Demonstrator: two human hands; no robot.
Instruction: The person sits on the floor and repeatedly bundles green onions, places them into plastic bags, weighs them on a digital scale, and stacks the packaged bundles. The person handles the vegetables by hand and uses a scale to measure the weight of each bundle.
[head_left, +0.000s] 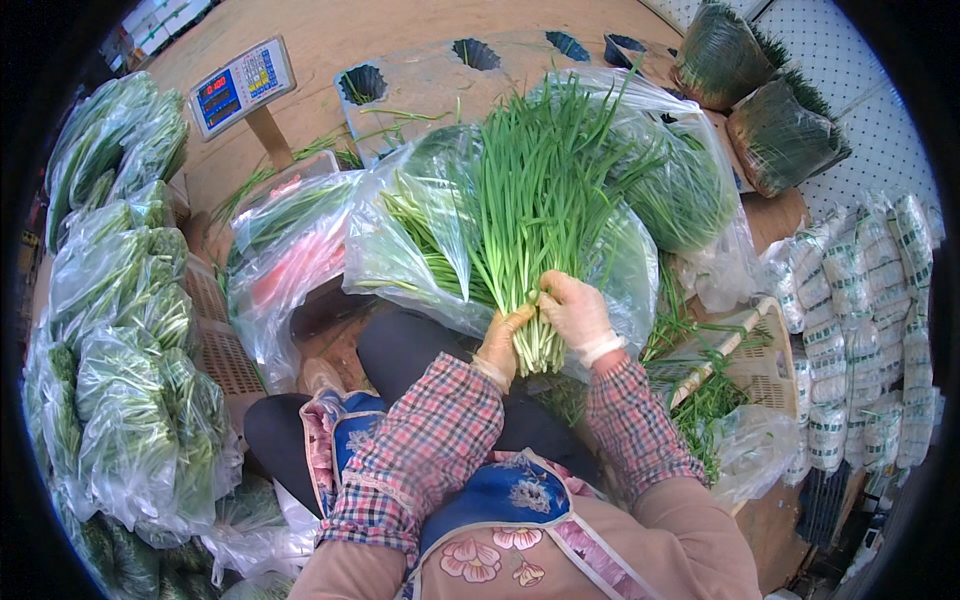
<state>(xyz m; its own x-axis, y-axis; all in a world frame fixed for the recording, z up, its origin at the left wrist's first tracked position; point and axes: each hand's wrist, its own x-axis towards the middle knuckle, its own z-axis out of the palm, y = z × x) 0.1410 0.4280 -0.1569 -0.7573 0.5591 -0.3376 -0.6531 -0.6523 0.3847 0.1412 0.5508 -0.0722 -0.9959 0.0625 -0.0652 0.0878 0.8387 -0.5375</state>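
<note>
A bunch of green garlic chives (536, 202) stands fanned out before me, its pale stem ends (541, 349) towards my body. My left hand (504, 339), in a thin glove, is closed around the left side of the stems, thumb across them. Gloved too, my right hand (581, 307) grips the same stems from the right, its fingertips near the left thumb. Behind the bunch lies a clear plastic bag (420, 232) with more green stalks inside. Another clear bag of greens (682, 187) rests to its right.
A digital scale display (244, 86) rises at the back left. Bagged greens (135, 367) are piled over plastic crates (217, 322) on my left. At right are a plastic basket (772, 367) with loose leaves, rolls in printed plastic wrap (855, 300) and two upright wrapped bundles (784, 139).
</note>
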